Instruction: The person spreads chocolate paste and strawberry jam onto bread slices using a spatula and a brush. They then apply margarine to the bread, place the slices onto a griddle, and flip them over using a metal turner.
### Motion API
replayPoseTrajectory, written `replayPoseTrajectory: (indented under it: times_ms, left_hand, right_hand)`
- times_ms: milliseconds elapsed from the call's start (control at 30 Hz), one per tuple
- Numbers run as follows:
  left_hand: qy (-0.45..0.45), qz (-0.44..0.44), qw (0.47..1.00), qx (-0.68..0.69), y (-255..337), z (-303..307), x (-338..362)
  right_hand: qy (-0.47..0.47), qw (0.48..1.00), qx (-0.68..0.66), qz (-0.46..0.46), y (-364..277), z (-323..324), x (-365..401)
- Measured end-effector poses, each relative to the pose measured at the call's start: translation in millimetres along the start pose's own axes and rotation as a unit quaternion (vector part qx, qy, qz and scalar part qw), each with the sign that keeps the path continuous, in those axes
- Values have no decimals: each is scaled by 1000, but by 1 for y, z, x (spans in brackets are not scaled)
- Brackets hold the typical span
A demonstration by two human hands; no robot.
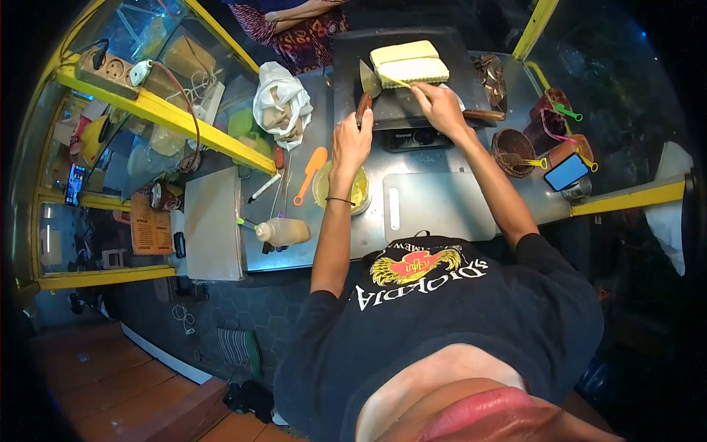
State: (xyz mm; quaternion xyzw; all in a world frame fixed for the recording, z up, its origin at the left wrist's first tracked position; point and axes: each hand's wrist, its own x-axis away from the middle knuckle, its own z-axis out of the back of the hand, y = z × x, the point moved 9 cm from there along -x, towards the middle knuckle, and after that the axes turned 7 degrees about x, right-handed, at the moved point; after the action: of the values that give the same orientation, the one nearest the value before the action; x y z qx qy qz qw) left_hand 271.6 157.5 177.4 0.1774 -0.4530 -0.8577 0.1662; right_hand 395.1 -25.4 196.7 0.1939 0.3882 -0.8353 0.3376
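Observation:
My left hand (350, 144) is wrapped around the brown handle of a metal scraper (370, 81). The scraper's flat blade points away from me, close to the left side of a pale, ridged block of bread (410, 62). That bread lies on a black griddle (449, 44), with a dark line along its side between two layers. At the bread's near edge, my right hand (440, 107) pinches a thin yellow tool (395, 81), its tip directed left toward the scraper. A second wooden handle (484, 116) rests at the griddle's front right edge.
A white cutting board (440, 206) lies nearest me. Left are a tub of yellow spread (359, 190), an orange spatula (315, 163), a squeeze bottle (283, 232) and a white plastic bag (282, 103). Topping containers (513, 147) and a phone (566, 173) stand right. A person (294, 22) stands opposite.

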Motion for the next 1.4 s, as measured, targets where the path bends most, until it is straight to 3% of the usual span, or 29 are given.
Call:
replayPoseTrajectory:
  times_ms: [133, 200, 400, 467, 533, 600, 633, 667, 733, 867, 1000, 1033, 1133, 1200, 1233, 1267, 1333, 1400]
  left_hand:
    - [-1, 10, 999, 32, -5, 3, 3]
    - [2, 26, 998, 49, -8, 6, 10]
    - [22, 94, 987, 132, -18, 2, 36]
    - [33, 101, 971, 215, -28, -8, 40]
    - [39, 104, 973, 203, -26, -13, 47]
    - [44, 126, 946, 296, -32, -23, 56]
    - [34, 136, 938, 316, -35, -28, 58]
    - [33, 138, 938, 317, -37, -32, 60]
    - [37, 148, 914, 377, -35, -37, 66]
    - [42, 130, 902, 410, -28, -47, 73]
    - [43, 137, 893, 427, -32, -57, 78]
    - [42, 130, 891, 433, -31, -56, 80]
    - [38, 130, 895, 425, -32, -58, 81]
    - [39, 122, 898, 422, -31, -60, 82]
    - [36, 123, 898, 422, -31, -62, 81]
    - [33, 123, 898, 421, -30, -64, 79]
    - [38, 124, 900, 416, -30, -66, 78]
    - [43, 124, 902, 411, -31, -65, 75]
  right_hand:
    - [-32, 994, 40, -96, 21, -11, -10]
    - [-104, 994, 27, 1, -2, -21, -3]
    - [-43, 999, 6, 16, 5, 3, -6]
    - [-176, 981, 70, 45, -7, -11, 3]
    - [-131, 986, 41, 93, -10, 0, -3]
    - [13, 992, -126, -6, 14, 27, -11]
    - [3, 980, -172, -97, 38, 22, -15]
    - [-36, 934, -292, -202, 63, 11, -15]
    - [-27, 897, -341, -280, 70, 10, -22]
    - [-121, 850, -382, -342, 110, -34, -32]
    - [-236, 856, -316, -335, 78, -44, -24]
    - [-223, 857, -318, -339, 80, -38, -26]
    - [-108, 940, -217, -240, 93, -7, -47]
    - [-10, 996, -48, -80, 72, 6, -49]
    - [-49, 995, -27, -78, 65, -3, -41]
    - [-26, 998, -39, 39, 44, -6, -32]
    - [-84, 989, 50, 110, -3, 2, -23]
    - [-79, 990, 48, 106, 2, 2, -31]
